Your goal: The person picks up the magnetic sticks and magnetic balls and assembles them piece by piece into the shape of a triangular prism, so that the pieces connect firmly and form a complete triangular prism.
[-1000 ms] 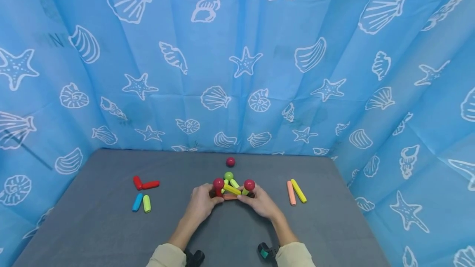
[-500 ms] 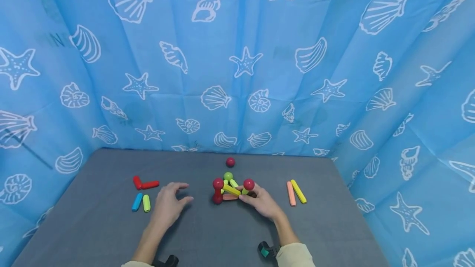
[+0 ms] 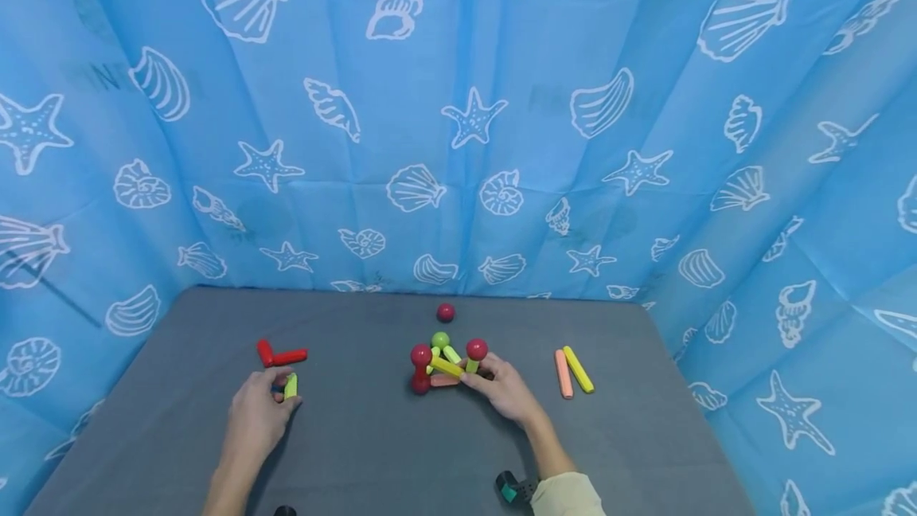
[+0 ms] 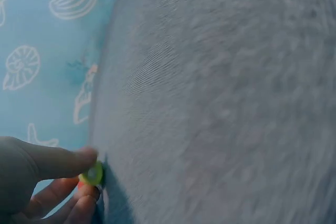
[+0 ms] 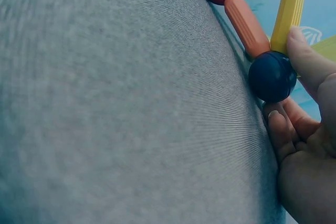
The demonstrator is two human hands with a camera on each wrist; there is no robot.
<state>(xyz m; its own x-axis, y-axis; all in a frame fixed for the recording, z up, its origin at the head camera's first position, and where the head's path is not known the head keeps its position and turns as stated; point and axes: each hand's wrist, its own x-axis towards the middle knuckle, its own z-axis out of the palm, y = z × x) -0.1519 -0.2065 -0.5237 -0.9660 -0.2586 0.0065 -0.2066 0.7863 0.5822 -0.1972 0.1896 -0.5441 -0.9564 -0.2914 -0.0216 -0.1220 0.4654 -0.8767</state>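
Observation:
My left hand [image 3: 256, 411] pinches a short lime-green building rod [image 3: 290, 386] at the table's left; its round end [image 4: 93, 174] shows between thumb and fingers in the left wrist view. A blue rod [image 3: 276, 390] is mostly hidden behind those fingers. At the middle stands a frame of toy rods and balls, with a yellow rod [image 3: 447, 366] slanting across, a pink rod [image 5: 247, 27] low down and red balls [image 3: 420, 355] on top. My right hand [image 3: 504, 390] grips its right corner, thumb against the yellow rod, fingers by a dark blue ball [image 5: 272, 76].
Two red rods [image 3: 290, 357] lie behind the left hand. A loose red ball [image 3: 446, 312] sits behind the frame. On the right lie a pink rod [image 3: 563, 373] and a yellow rod [image 3: 578, 369]. A blue shell-print curtain [image 3: 473, 237] borders the grey table [image 3: 401, 460].
My left hand has let go of the frame's left side, moved left and taken hold of the lime-green rod. The right hand stays at the frame, whose right upright now leans slightly left.

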